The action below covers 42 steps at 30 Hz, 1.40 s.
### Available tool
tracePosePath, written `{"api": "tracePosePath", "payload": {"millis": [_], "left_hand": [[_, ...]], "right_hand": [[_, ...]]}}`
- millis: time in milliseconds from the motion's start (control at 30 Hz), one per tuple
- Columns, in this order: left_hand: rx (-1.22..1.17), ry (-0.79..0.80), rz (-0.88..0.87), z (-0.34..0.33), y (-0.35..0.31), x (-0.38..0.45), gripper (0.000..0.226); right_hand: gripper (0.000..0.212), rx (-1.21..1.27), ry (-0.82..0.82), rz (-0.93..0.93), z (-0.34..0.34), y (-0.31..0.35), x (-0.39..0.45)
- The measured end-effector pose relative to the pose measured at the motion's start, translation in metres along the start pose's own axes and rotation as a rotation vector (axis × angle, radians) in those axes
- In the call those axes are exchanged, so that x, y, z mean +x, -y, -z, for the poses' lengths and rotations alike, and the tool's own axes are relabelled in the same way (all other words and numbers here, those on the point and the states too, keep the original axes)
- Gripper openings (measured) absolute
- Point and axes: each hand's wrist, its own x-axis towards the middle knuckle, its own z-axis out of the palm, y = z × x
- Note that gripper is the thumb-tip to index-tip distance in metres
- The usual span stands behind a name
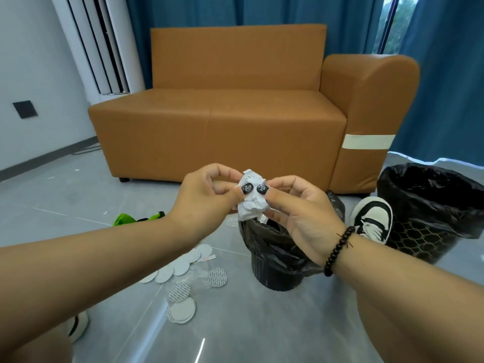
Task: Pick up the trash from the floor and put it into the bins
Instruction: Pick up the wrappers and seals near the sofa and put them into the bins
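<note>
Room: grey tiled floor point(78, 205), with an orange sofa point(222, 121) against blue curtains point(450, 74).
Paper: a crumpled white wad of paper point(250, 203) was held in the air between both hands, directly above the mouth of the nearer bin.
Left hand: the left hand point(207, 195) pinched the wad's left side, thumb and fingers curled onto it.
Right hand: the right hand point(298, 208), a bead bracelet point(337, 250) on its wrist, pinched the right side, thumb pressed on the front of the paper.
Near bin: a small black bin point(277, 263) lined with a black bag stood just beneath the hands, some pale scrap already showing at its rim.
Far bin: a larger lined bin point(429, 205) stood to the right, a black-and-white shoe point(372, 218) between the two.
Trash left on floor: round white pads point(183, 265) lay scattered to the left of the near bin, and a green scrap point(125, 218) lay farther back.
Step in hand: by my reckoning, squeezing the wad tight before dropping it.
Doing it well: I would keep the wad centred over the opening, compact it so it cannot catch on the bag's edge, then let go with both hands at once.
Risk: light paper might bounce off the rim or hang on the loose bag.
</note>
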Motion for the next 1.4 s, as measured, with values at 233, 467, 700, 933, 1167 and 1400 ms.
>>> {"api": "tracePosePath", "payload": {"millis": [233, 467, 700, 933, 1167, 1400], "left_hand": [[0.023, -0.024, -0.030, -0.013, 0.028, 0.037, 0.004], [-0.010, 0.009, 0.064, -0.017, 0.058, 0.057, 0.008], [0.038, -0.124, 0.175, 0.011, 0.091, 0.063, 0.025], [0.119, -0.231, 0.256, 0.038, 0.110, 0.058, 0.031], [0.158, -0.215, 0.340, 0.056, 0.128, 0.044, 0.030], [0.174, -0.203, 0.385, 0.080, 0.142, 0.036, 0.026]], "right_hand": [[0.031, -0.044, -0.038, -0.144, 0.024, -0.001, 0.035], [0.023, -0.345, 0.004, -0.064, 0.042, -0.019, 0.070], [0.027, -0.763, -0.333, -0.010, 0.075, -0.046, 0.118], [0.016, -1.209, -0.047, 0.066, 0.061, -0.079, 0.138], [0.026, -1.649, 0.342, -0.071, 0.062, -0.108, 0.154], [0.016, -1.398, 0.051, 0.200, 0.033, -0.085, 0.153]]}}
